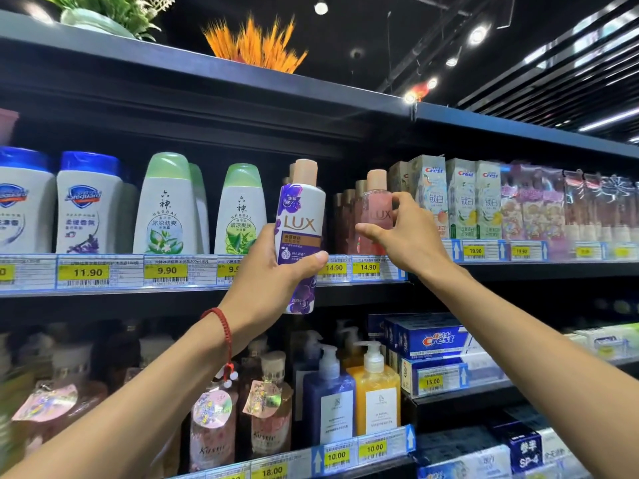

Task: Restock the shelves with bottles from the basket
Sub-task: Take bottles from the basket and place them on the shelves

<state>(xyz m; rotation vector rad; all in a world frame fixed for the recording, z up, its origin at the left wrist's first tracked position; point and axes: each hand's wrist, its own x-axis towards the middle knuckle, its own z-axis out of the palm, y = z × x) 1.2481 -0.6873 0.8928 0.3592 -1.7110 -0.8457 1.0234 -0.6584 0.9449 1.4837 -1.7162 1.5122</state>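
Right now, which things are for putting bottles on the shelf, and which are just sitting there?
For the job: purple LUX bottle, left hand, pink LUX bottle, right hand.
Just there: Crest boxes, pump bottles, orange plant.

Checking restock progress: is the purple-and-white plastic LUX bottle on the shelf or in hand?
In hand. The left hand grips the purple-and-white plastic LUX bottle in front of the price rail, its base below it.
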